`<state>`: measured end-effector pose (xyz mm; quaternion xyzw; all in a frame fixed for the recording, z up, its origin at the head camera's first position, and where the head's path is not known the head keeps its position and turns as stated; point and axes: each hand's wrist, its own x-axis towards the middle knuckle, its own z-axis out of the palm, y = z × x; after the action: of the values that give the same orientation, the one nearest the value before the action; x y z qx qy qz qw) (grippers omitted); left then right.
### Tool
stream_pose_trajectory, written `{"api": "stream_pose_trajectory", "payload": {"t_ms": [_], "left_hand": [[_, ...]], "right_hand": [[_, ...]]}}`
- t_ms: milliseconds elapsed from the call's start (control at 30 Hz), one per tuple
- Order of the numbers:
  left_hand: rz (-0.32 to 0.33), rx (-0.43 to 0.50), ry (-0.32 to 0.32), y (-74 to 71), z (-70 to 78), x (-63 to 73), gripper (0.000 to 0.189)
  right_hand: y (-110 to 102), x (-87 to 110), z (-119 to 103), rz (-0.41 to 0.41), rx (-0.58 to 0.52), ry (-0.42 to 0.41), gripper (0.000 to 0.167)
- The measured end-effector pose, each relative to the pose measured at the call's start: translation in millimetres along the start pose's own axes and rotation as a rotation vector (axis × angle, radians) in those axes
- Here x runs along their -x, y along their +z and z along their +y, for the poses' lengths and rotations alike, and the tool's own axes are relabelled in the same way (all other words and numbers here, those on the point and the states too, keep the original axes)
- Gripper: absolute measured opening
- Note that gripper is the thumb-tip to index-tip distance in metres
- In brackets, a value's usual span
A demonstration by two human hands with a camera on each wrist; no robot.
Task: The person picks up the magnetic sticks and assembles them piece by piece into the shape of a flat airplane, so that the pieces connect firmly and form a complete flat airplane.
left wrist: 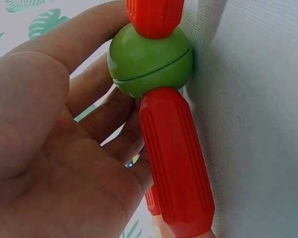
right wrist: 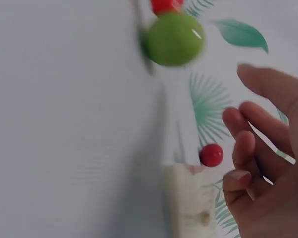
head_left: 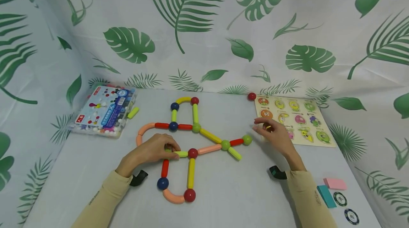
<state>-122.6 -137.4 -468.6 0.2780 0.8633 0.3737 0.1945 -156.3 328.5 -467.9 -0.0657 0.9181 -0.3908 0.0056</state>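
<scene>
On the white table lies a flat figure of magnetic rods and balls. My left hand (head_left: pixel 153 148) is at its left part, with thumb and fingers around a green ball (left wrist: pixel 150 59). A red rod (left wrist: pixel 176 158) joins that ball, and a lime rod (head_left: pixel 182 154) runs from beside the fingertips to a red ball (head_left: pixel 193 153). My right hand (head_left: pixel 274 136) hovers to the right of the figure, fingers loosely bent and holding nothing. Nearest to it in the figure is a green end ball (head_left: pixel 247 139) on a short red rod (head_left: pixel 236 142).
A plastic box (head_left: pixel 103 110) of magnetic pieces stands at the back left, a loose lime rod (head_left: pixel 133 112) beside it. At the right are a fruit picture board (head_left: pixel 311 121), a loose red ball (head_left: pixel 251 96), a pink block (head_left: pixel 334 184), a teal block (head_left: pixel 326 196) and two round chips (head_left: pixel 352 216).
</scene>
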Motion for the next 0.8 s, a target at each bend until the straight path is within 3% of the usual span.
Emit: {"api": "stream_pose_trajectory", "payload": {"t_ms": [233,400,600,800], "left_hand": [[0.007,0.007,0.023,-0.6,-1.8,0.2,0.020],[0.010,0.001,0.030,0.4,-2.0,-0.2,0.020],[0.011,0.000,0.024,0.9,-2.9,-1.3,0.019],[0.010,-0.005,0.030,-0.3,-4.1,-0.5,0.018]], "right_hand": [[-11.4,-62.4,5.0,0.151,-0.116,0.180,0.052],[-9.5,-96.3,11.5,0.208,-0.156,0.246,0.052],[-4.9,-120.2,15.3,0.172,-0.161,0.268,0.057],[1.4,-131.8,17.7,0.094,-0.057,0.270,0.057]]}}
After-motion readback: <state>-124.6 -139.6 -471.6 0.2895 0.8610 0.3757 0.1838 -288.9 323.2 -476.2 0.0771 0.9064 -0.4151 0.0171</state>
